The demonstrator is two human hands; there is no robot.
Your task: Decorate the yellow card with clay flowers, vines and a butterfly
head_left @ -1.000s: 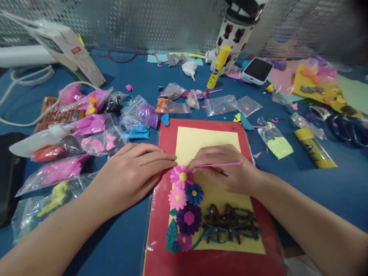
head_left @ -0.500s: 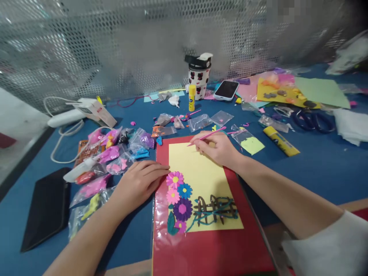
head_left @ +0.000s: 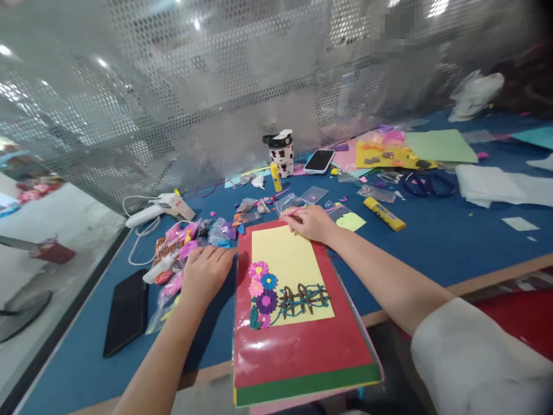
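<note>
Yellow sheet [head_left: 285,251] lies on red backing [head_left: 294,353], which overhangs front of blue table [head_left: 432,242]. Right hand [head_left: 313,223] has left topmost of clay flowers [head_left: 258,270] for sheet's top edge — fingers pinched shut on thin pink tool [head_left: 294,211]. Left hand [head_left: 207,268] has slid off sheet to backing's left edge, loosely open, nothing seen in it. Work seems shifted — flowers to bare upper part.

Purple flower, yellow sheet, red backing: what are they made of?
Purple flower: probably modelling clay, matte; raised, rounded petals.
Yellow sheet: likely paper or card, matte; flat, straight edges.
Red backing: glossy, apparently clear plastic over paper or card; bright glare.
</note>
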